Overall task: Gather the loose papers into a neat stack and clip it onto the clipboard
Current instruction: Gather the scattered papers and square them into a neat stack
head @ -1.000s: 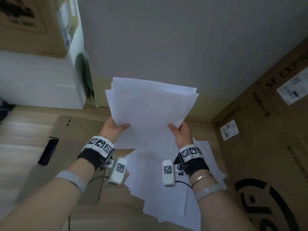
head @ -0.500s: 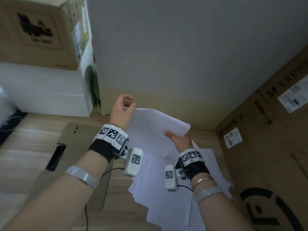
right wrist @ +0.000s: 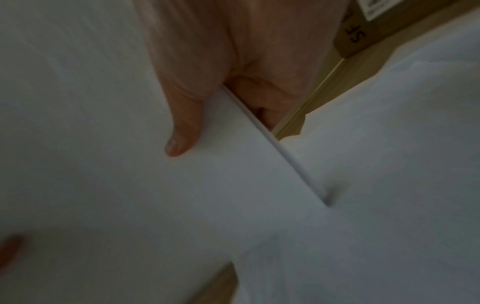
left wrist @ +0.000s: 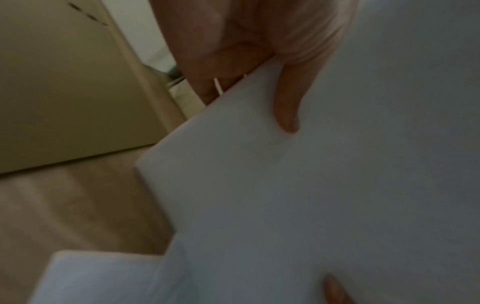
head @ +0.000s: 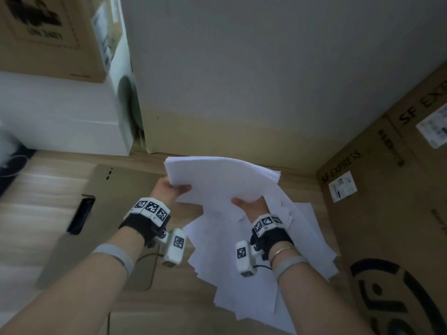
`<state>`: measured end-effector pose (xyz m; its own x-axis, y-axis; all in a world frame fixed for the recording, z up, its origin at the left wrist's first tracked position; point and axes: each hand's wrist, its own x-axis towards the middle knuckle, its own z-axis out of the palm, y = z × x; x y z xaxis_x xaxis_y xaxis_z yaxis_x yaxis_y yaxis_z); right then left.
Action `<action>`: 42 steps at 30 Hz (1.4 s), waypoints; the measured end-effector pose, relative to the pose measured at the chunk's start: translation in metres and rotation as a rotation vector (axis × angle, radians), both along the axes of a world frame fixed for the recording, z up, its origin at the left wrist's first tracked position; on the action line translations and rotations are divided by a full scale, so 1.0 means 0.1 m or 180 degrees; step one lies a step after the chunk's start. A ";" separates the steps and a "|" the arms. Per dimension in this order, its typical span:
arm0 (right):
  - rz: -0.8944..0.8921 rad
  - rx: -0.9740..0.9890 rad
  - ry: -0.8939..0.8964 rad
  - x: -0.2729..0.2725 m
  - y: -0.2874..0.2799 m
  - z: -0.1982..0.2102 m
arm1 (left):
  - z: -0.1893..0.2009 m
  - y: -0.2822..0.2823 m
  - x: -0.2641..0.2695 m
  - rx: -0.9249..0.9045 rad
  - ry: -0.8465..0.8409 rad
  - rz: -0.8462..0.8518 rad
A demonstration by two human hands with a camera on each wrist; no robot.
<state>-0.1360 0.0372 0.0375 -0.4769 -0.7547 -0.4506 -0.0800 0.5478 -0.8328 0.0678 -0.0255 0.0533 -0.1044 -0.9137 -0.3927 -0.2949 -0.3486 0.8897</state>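
Note:
I hold a bundle of white papers (head: 217,182) above the wooden floor, tilted away from me. My left hand (head: 173,189) pinches its left edge, thumb on top (left wrist: 288,115). My right hand (head: 249,204) pinches the near right edge, thumb over the sheets (right wrist: 182,131) and fingers underneath. Several more loose papers (head: 244,269) lie fanned on the floor beneath and to the right. A brown clipboard (head: 101,213) lies flat at the left, its dark clip (head: 81,215) on the left edge.
A tall SF Express cardboard box (head: 387,226) stands close at the right. A white appliance (head: 65,117) with a cardboard box (head: 48,35) on top is at the back left. A grey wall (head: 242,81) runs behind. A cable (head: 150,269) hangs from my left wrist.
The bundle has come down from upright in front of me to a flatter tilt. My left hand went up to its top edge, then came back to grip the left edge.

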 end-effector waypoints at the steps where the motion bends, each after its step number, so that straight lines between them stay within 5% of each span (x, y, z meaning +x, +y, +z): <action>1: 0.0001 0.0066 0.0047 0.01 -0.01 -0.05 | -0.05 0.01 0.00 0.0107 -0.0119 -0.0062; 7: -0.0096 -0.0317 0.0161 -0.01 -0.08 -0.07 | -0.18 -0.10 0.03 -0.0006 -0.0296 -0.0192; 13: 0.0092 -0.0036 0.0073 0.01 0.01 -0.28 | -0.31 0.01 0.00 0.0124 -0.0257 -0.0173; 24: -0.0512 0.2249 0.1271 -0.42 0.80 -0.75 | -0.90 0.25 0.47 0.1031 -0.1003 -0.0061; 30: -0.0760 0.1881 0.0830 -0.49 0.82 -0.77 | -0.97 0.27 0.49 0.1084 -0.0985 -0.0059; 42: -0.0698 0.1427 0.1590 -0.71 0.87 -0.58 | -1.05 0.31 0.55 0.1291 -0.0915 -0.0050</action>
